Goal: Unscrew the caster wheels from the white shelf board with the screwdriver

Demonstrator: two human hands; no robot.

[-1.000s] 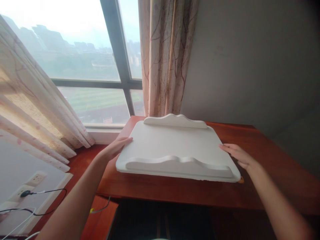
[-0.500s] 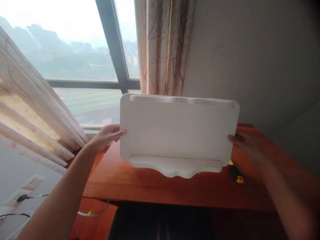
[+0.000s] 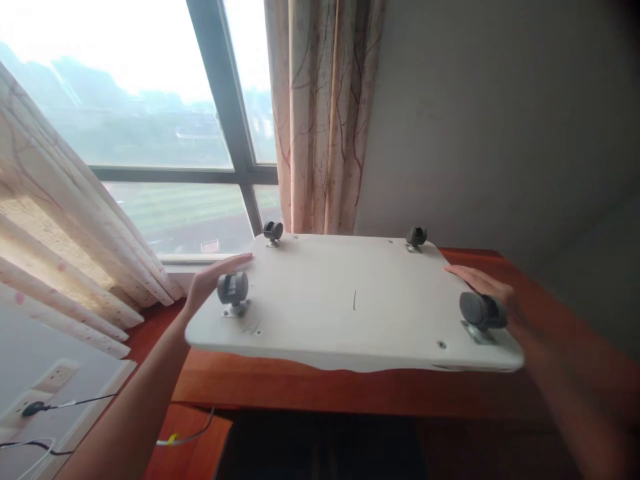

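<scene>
A white board with casters (image 3: pixel 320 300) lies nearly level over the desk, its underside facing up. A dark grey caster stands on a metal plate near each corner, such as the near left caster (image 3: pixel 233 289) and the near right caster (image 3: pixel 483 311). My left hand (image 3: pixel 215 275) grips the board's left edge, fingers under it and thumb along the rim. On the opposite edge my right hand (image 3: pixel 480 281) holds the board just behind the near right caster. A short dark line and a few screw holes mark the underside. The panels beneath are mostly hidden.
The red-brown wooden desk (image 3: pixel 300 393) extends under the board. Behind it are a window (image 3: pixel 165 120), a patterned curtain (image 3: pixel 320 120) and a grey wall (image 3: pixel 490 120). At lower left, a black plug (image 3: pixel 34 408) sits in a wall socket, with cables nearby.
The board has turned over from nearly upright to nearly flat, bringing its casters into view. Both hands keep hold of its sides. The yellow-and-black tool on the desk is now out of sight.
</scene>
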